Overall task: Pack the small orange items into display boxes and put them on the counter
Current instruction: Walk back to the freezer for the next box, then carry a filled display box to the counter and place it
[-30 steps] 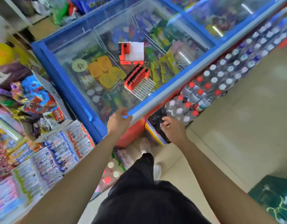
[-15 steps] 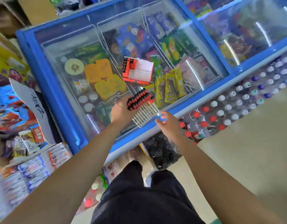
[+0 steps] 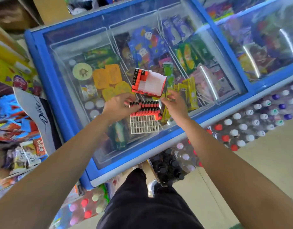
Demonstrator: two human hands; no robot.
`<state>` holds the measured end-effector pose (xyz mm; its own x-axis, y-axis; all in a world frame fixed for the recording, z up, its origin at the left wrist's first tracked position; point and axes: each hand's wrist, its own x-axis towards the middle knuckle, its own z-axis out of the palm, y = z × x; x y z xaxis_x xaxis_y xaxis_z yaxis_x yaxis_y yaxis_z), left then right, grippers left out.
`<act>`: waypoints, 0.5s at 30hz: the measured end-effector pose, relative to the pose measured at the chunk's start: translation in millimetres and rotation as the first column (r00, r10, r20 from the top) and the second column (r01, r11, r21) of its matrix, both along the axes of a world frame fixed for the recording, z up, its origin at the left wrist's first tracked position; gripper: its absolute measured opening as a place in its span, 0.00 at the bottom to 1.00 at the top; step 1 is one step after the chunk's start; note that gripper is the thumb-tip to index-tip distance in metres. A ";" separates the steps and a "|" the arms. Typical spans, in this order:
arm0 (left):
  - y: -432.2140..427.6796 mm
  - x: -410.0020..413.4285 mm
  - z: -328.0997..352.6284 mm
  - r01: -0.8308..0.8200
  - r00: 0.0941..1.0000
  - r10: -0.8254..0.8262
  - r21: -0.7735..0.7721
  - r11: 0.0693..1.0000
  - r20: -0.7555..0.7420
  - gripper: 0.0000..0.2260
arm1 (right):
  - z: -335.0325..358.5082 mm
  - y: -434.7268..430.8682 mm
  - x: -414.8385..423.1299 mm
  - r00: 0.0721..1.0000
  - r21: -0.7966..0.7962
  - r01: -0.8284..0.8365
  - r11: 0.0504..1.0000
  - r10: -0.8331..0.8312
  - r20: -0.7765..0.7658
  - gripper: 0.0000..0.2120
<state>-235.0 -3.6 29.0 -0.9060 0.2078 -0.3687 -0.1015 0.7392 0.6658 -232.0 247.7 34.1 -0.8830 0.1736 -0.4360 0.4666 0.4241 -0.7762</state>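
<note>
A white grid tray (image 3: 144,126) lies on the glass lid of a blue freezer (image 3: 48,76). Two rows of small orange items with black caps (image 3: 149,109) stand in its far part. My left hand (image 3: 117,106) curls its fingers round the left end of these rows. At the right end of the rows my right hand (image 3: 174,103) hovers with fingers bent; whether it holds anything is unclear. Just behind lies an orange display box (image 3: 149,82), with several orange items in its left corner and a white inside.
Packs of capped bottles (image 3: 251,123) stand on the floor along the freezer front, with dark bottles (image 3: 167,167) near my feet. Snack racks (image 3: 18,126) crowd the left side. Beige floor (image 3: 258,171) lies open to the right.
The camera moved closer to the freezer. Both hands rose from the freezer's front edge onto the lid; the left reached the orange items first, then the right came to their other end.
</note>
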 end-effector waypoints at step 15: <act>51.1 -73.1 7.7 -0.537 0.840 0.439 0.372 0.757 0.317 0.21 | -0.4 -22.1 -54.8 0.965 -0.325 0.260 0.909 -0.241 0.098 0.19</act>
